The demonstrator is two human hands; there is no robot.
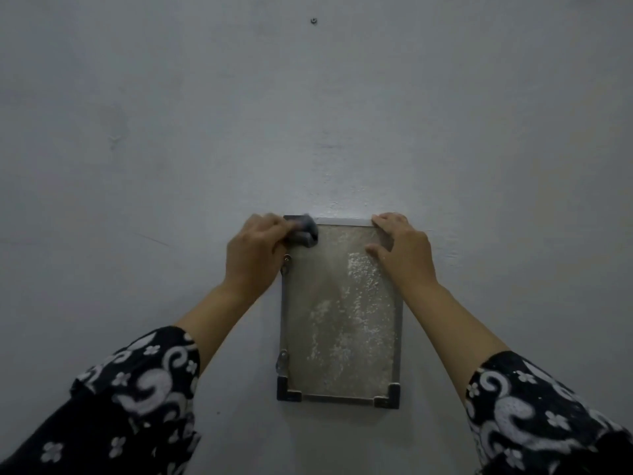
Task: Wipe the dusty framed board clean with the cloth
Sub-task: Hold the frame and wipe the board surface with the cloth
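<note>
A small framed board (337, 337) with a metal frame and dark corner pieces lies against a grey surface, and white dust covers most of its face. My left hand (255, 255) grips a dark cloth (305, 231) at the board's top left corner. My right hand (402, 250) holds the top right corner, with the fingers over the upper edge and the thumb pressing on the dusty face.
The plain grey surface (171, 149) spreads all around the board. A small screw or bolt (313, 20) sits in it far above. Two small metal fittings (283, 363) are fixed on the frame's left side. Patterned sleeves cover both forearms.
</note>
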